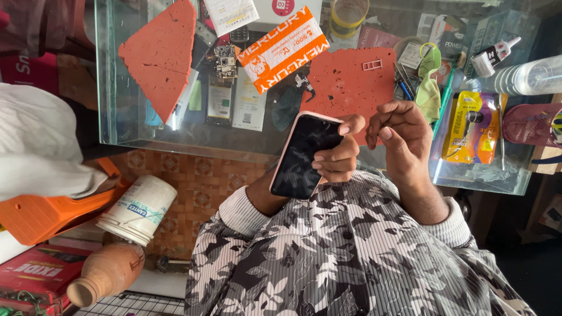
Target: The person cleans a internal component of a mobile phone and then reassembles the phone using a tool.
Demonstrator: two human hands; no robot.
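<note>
The left hand (335, 153) holds a smartphone (304, 155) with a dark screen and a pale pink edge, its fingers curled over the phone's right long side and clamped on it, the thumb lying near the top corner. The phone is held in the air just off the near edge of the glass worktop (117, 117), above the person's chest and patterned shirt (351, 257), not resting on anything. Its long axis runs on a slant: the top end leans toward the worktop and slightly rightward, over the orange foam mat (345, 82), and the bottom end points back toward the left wrist and sleeve cuff.

The right hand (404, 137) hovers just beside the phone's upper right corner, close to the left hand's fingertips but seemingly apart from the phone. Its thumb and forefinger are pinched together as if on something very small; whether anything sits between them is too small to tell. So the phone lies to the left of the right hand's pinch, the top corner being the nearest part.

On the glass, beyond the hands, lie a second, triangular orange foam piece (161, 52), an orange and white box (284, 50), a bare circuit board (225, 61) and, near the right edge, a yellow blister pack (473, 126). Beside the worktop's left end stands a white plastic jar (137, 209).
</note>
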